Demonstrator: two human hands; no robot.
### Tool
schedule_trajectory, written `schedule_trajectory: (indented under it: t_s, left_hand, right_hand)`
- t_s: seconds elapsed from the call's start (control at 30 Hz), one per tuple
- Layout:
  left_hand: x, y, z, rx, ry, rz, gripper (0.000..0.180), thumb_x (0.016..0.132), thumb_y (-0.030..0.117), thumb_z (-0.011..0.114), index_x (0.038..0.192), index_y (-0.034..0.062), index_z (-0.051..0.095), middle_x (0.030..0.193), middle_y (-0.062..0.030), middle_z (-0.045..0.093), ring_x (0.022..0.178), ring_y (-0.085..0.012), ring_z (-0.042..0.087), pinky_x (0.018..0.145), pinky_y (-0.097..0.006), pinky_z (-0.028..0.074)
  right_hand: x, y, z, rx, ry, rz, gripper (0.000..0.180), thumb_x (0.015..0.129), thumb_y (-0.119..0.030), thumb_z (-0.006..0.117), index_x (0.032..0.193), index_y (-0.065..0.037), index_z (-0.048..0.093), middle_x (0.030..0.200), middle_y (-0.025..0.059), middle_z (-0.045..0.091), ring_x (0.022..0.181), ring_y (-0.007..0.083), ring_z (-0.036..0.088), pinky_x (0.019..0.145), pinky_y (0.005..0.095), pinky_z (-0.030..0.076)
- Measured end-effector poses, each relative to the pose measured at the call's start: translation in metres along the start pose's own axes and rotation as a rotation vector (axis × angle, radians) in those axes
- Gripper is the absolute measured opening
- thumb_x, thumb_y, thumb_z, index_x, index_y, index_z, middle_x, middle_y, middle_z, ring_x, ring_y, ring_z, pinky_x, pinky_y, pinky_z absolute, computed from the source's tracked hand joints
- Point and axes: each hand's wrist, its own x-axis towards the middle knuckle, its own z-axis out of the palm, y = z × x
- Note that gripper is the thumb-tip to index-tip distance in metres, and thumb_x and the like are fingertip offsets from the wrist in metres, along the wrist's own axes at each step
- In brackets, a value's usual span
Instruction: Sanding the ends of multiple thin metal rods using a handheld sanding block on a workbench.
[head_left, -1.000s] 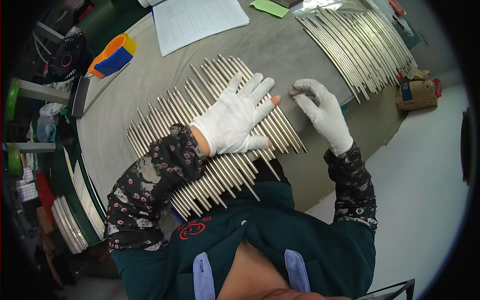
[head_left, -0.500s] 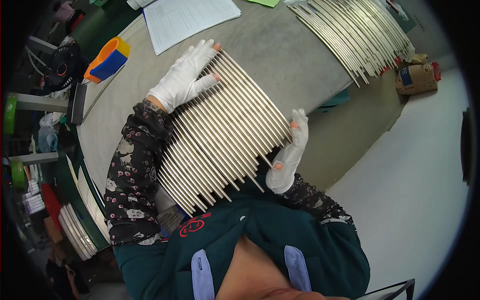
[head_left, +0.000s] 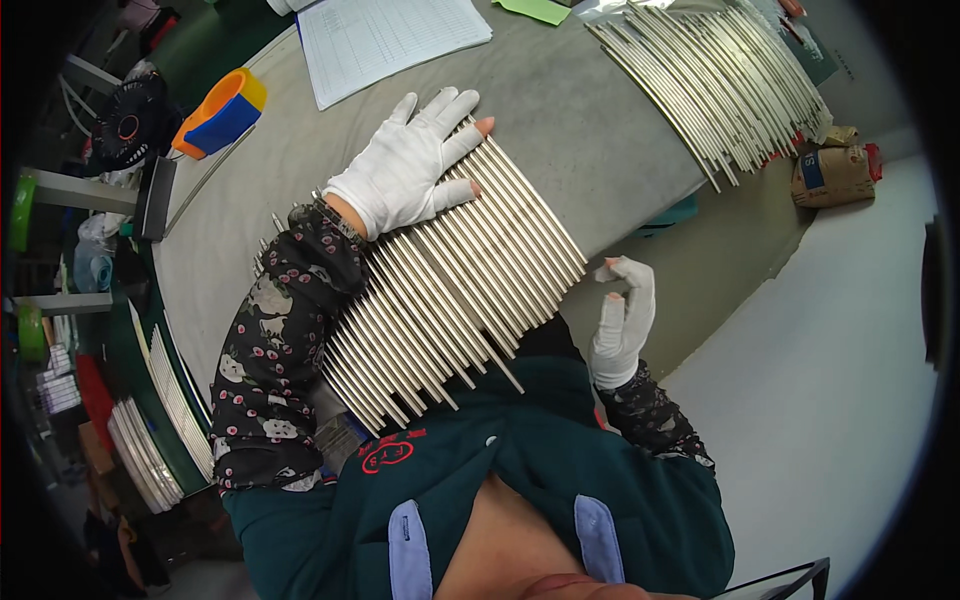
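Left hand (head_left: 405, 170), white-gloved with fingers spread, lies palm-down over the far ends of the rods (head_left: 455, 290), while the gloved right hand (head_left: 627, 318), fingers curled and thumb apart from them, is just off their right side. On the grey worktop (head_left: 570, 130) these rods lie side by side in a broad slanting row, with a second batch (head_left: 715, 90) at upper right, then a paper sheet (head_left: 390, 42), and an orange-and-blue loop (head_left: 222, 118) left of the sheet.
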Motion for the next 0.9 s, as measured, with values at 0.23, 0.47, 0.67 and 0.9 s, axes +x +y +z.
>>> schedule_trajectory:
  t_s: [0.23,0.47,0.67,0.9]
  left_hand:
    - [-0.003,0.000,0.003,0.016,0.017,0.008,0.078,0.093,0.068,0.027,0.151,0.0162,0.025,0.154,-0.0197,0.024,0.142,-0.0380,0.024,0.115,-0.055,0.016]
    - [-0.012,0.000,0.002,-0.022,0.040,0.020,0.076,0.093,0.068,0.026,0.152,0.0215,0.021,0.154,-0.0204,0.023,0.142,-0.0394,0.024,0.115,-0.057,0.016]
    - [-0.020,0.001,0.003,-0.150,0.118,0.008,0.075,0.093,0.068,0.025,0.152,0.0212,0.024,0.155,-0.0190,0.023,0.142,-0.0397,0.024,0.114,-0.060,0.015]
    - [-0.028,0.009,-0.008,-0.081,0.019,0.091,0.073,0.093,0.065,0.030,0.150,0.0187,0.029,0.155,-0.0167,0.025,0.140,-0.0405,0.027,0.113,-0.062,0.015]
  right_hand:
    - [0.014,-0.014,0.007,0.391,-0.153,0.629,0.030,0.097,-0.023,0.054,0.076,-0.002,0.058,0.058,0.0017,0.051,0.053,0.0086,0.046,0.052,0.0246,0.038]
    - [0.017,-0.021,0.010,0.519,-0.212,0.860,0.038,0.096,-0.025,0.059,0.064,-0.006,0.050,0.052,-0.0011,0.047,0.047,0.0061,0.041,0.046,0.0221,0.033]
    - [0.023,-0.031,0.011,0.432,-0.117,0.853,0.038,0.095,-0.027,0.060,0.066,-0.005,0.055,0.052,-0.0024,0.047,0.047,0.0053,0.042,0.046,0.0216,0.033]
    - [0.035,-0.002,-0.018,0.090,-0.030,0.498,0.035,0.096,-0.022,0.054,0.070,0.000,0.059,0.059,0.0012,0.049,0.054,0.0073,0.044,0.051,0.0258,0.037]
